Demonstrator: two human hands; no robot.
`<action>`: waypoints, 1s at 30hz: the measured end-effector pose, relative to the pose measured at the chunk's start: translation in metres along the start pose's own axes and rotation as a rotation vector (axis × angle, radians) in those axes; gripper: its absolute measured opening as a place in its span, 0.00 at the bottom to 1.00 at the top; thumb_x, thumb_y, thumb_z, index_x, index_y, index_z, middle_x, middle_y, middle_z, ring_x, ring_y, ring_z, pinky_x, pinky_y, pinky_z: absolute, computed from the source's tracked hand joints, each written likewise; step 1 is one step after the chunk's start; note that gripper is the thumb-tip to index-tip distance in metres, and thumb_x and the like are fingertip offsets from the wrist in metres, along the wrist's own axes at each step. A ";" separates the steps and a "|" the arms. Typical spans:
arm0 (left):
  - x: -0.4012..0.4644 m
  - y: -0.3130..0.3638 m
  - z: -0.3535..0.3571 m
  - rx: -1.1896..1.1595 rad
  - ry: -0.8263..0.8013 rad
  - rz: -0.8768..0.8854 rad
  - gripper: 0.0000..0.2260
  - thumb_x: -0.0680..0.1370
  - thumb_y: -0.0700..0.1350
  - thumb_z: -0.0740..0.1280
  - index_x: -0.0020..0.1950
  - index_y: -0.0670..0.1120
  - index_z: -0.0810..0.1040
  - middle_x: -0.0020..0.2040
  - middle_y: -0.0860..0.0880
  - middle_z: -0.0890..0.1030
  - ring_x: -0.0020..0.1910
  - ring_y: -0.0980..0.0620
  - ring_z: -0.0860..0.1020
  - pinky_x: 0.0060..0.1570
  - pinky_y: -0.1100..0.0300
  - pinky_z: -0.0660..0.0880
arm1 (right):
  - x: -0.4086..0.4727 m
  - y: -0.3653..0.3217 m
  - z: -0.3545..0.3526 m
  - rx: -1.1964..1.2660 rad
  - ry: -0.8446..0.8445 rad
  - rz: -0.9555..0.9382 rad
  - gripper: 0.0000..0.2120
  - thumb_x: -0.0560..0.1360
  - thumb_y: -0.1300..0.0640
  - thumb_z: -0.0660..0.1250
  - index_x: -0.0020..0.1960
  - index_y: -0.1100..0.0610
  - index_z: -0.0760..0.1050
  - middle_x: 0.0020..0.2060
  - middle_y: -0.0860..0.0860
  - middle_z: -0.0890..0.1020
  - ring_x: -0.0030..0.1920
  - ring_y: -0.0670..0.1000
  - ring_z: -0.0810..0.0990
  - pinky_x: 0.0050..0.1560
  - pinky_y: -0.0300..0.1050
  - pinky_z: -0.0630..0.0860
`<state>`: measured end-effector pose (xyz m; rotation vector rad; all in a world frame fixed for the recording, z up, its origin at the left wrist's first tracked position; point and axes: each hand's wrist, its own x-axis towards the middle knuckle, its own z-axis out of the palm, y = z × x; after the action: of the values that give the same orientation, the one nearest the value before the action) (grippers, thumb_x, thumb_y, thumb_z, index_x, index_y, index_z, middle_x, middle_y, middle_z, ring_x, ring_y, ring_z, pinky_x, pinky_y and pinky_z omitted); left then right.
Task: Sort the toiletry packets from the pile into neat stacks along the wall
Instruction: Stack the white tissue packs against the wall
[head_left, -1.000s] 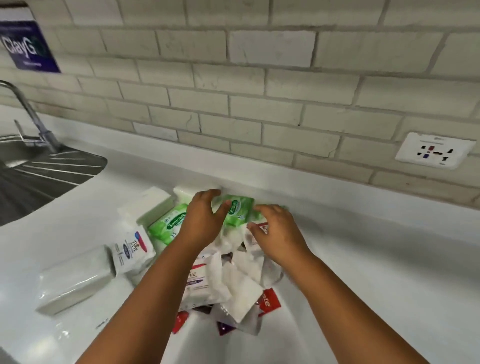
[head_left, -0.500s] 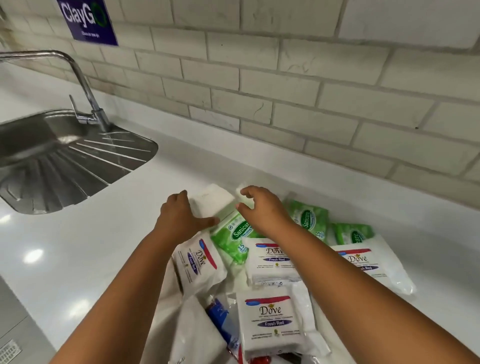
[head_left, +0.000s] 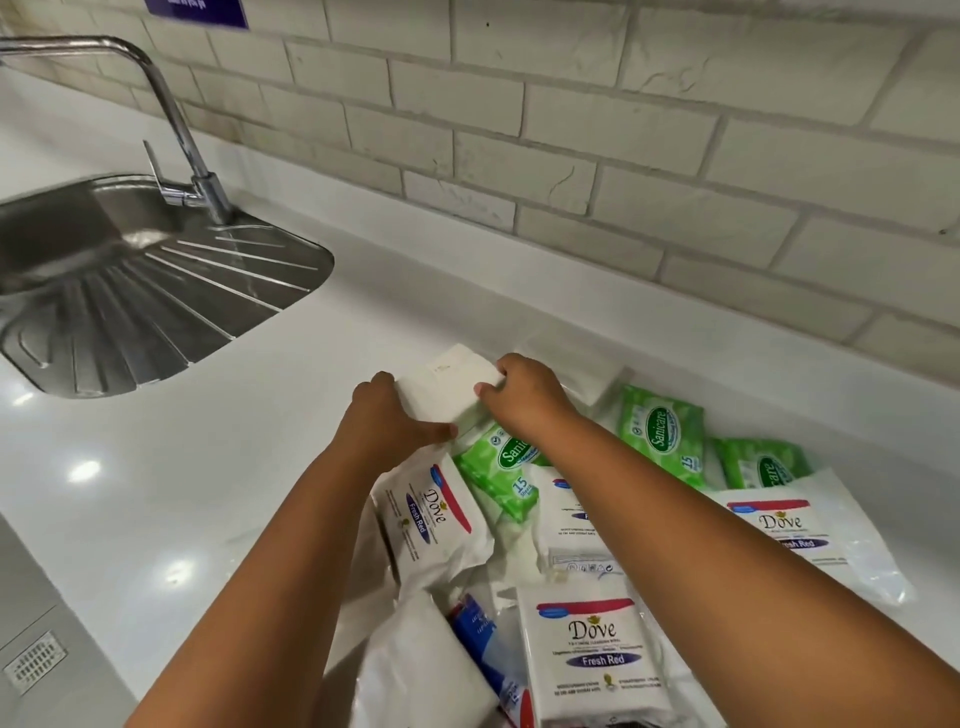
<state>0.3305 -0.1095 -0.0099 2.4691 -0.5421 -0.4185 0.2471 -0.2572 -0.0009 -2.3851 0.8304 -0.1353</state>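
A plain white packet (head_left: 447, 387) sits at the far end of the pile, held from both sides. My left hand (head_left: 387, 423) grips its left edge with the thumb under its near corner. My right hand (head_left: 524, 397) grips its right edge. Beneath and beside it lie green Sanicare wipe packets (head_left: 660, 434), one (head_left: 501, 467) partly under my right wrist. White Dove packets (head_left: 434, 514) lie nearer me, with another (head_left: 597, 660) at the front and one (head_left: 789, 525) at the right. A second plain white packet (head_left: 592, 371) lies by the wall.
A steel sink with drainboard (head_left: 130, 291) and tap (head_left: 176, 124) occupies the left. The tiled wall (head_left: 623, 156) runs along the back of the white counter (head_left: 234, 457). A blue-and-red tube (head_left: 488, 660) and a white packet (head_left: 421, 670) lie near the front edge.
The view has swung left toward the sink. Both hands left the green packet and took hold of the plain white packet, and have since shifted it slightly toward the wall.
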 end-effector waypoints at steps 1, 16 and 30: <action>-0.001 0.001 -0.001 -0.009 0.008 0.009 0.40 0.62 0.57 0.79 0.67 0.42 0.67 0.63 0.44 0.72 0.58 0.45 0.73 0.48 0.57 0.70 | -0.002 0.000 0.000 0.006 0.011 -0.002 0.21 0.77 0.49 0.64 0.65 0.61 0.70 0.59 0.57 0.77 0.60 0.57 0.76 0.57 0.47 0.73; -0.089 0.082 0.007 -0.394 -0.020 0.425 0.53 0.64 0.44 0.81 0.78 0.52 0.49 0.74 0.53 0.63 0.62 0.55 0.73 0.54 0.66 0.73 | -0.117 0.063 -0.065 0.591 0.579 0.006 0.10 0.72 0.51 0.72 0.51 0.49 0.73 0.48 0.48 0.79 0.47 0.47 0.78 0.46 0.38 0.74; -0.231 0.227 0.165 -0.631 -0.263 0.579 0.33 0.62 0.46 0.81 0.64 0.50 0.72 0.63 0.51 0.76 0.61 0.56 0.77 0.59 0.61 0.76 | -0.289 0.236 -0.177 0.741 0.897 0.219 0.10 0.72 0.53 0.73 0.46 0.44 0.72 0.45 0.43 0.80 0.43 0.40 0.78 0.43 0.32 0.75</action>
<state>-0.0018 -0.2504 0.0348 1.5779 -1.0145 -0.5669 -0.1587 -0.3229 0.0354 -1.4595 1.1492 -1.2456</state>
